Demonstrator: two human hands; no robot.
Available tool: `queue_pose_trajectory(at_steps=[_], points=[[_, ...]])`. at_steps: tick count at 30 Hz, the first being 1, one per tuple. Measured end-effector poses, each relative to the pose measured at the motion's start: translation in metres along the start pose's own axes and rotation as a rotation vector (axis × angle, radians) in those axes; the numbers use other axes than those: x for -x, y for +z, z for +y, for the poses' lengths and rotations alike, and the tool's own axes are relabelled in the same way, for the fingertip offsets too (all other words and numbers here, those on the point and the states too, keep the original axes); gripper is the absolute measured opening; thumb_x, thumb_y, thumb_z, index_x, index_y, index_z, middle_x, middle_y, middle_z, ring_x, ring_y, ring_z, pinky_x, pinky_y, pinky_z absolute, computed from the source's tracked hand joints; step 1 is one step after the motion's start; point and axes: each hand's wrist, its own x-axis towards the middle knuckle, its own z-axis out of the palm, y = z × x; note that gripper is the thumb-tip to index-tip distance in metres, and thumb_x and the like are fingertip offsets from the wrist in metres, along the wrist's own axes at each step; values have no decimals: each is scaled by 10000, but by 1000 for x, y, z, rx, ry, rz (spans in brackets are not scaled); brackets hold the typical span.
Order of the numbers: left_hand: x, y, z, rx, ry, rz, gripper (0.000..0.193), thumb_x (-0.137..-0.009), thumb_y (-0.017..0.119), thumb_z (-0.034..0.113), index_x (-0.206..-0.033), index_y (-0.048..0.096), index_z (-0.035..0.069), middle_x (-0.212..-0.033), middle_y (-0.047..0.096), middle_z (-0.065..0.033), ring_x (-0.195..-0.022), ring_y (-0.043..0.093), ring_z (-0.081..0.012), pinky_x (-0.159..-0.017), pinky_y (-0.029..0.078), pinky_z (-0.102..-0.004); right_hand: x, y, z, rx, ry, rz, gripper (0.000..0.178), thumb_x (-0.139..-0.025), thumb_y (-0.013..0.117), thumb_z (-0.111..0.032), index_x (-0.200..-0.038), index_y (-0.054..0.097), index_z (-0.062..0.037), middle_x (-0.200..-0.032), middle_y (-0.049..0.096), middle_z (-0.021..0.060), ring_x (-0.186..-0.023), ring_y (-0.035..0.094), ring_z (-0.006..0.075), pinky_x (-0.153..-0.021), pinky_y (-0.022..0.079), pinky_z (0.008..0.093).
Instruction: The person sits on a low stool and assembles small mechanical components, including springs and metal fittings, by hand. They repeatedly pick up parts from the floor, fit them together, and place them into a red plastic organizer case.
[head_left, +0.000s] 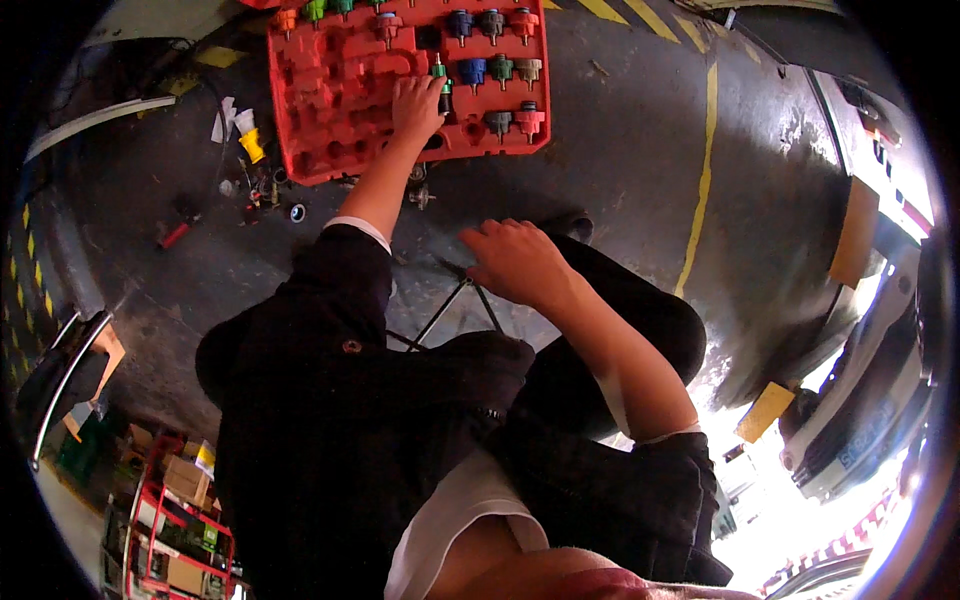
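Head view: nearest, the right hand (518, 262) hung short of the red case, its grip slack with nothing visible in it. Beyond, the left hand (416, 103) lay at the green-and-black tool (439, 72) inside the case (300, 130); whether that grip had closed could not be told. The tool seemed light, stiff and perhaps slick, best taken round its black barrel. Fingers hid its left side; the case's far edge was cut off.

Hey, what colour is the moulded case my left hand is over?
The case is red; it shows best in the head view.
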Motion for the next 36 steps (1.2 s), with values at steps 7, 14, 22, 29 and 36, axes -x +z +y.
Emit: queue_pose_trajectory(at_steps=[7,14,22,29,36], points=[[-3,1,0,-24,-25,-39,745,-685,858,264,-1366,555,240,-1247,586,-13,-1241,507,-255,-1125,333,-531,0,1,-2,-18,-6,24,426,-825,724,-298,-1193,609,-115,-1019,664,132,-996,660,348,-898,515,461],[3,-5,3,-72,30,-93,819,-712,842,323,-1440,483,215,-1347,558,-66,-1303,474,-302,-1119,338,-551,-5,13,-4,11,-81,96,303,-797,679,-221,-1075,653,-102,-957,689,144,-926,695,348,-815,548,475],[81,-20,-27,224,-274,31,689,-838,684,350,-1452,444,150,-1417,507,-192,-1260,524,-396,-1062,404,-536,-15,-2,-21,51,-73,-36,343,-818,672,-289,-1105,631,-105,-978,676,141,-972,678,344,-826,558,470],[166,-45,-35,30,-465,-290,618,-837,668,370,-1401,501,179,-1372,554,-148,-1251,540,-373,-1008,460,-511,-9,-5,-19,45,-113,-21,416,-828,676,-302,-1187,617,-101,-1075,674,162,-1048,654,362,-891,538,481],[211,-52,-25,27,-499,-460,587,-805,733,401,-1314,556,167,-1315,598,-110,-1196,594,-312,-989,494,-473,-3,-9,-12,64,-67,-73,471,-855,675,-310,-1275,576,-120,-1154,659,157,-1154,602,356,-945,507,485]])
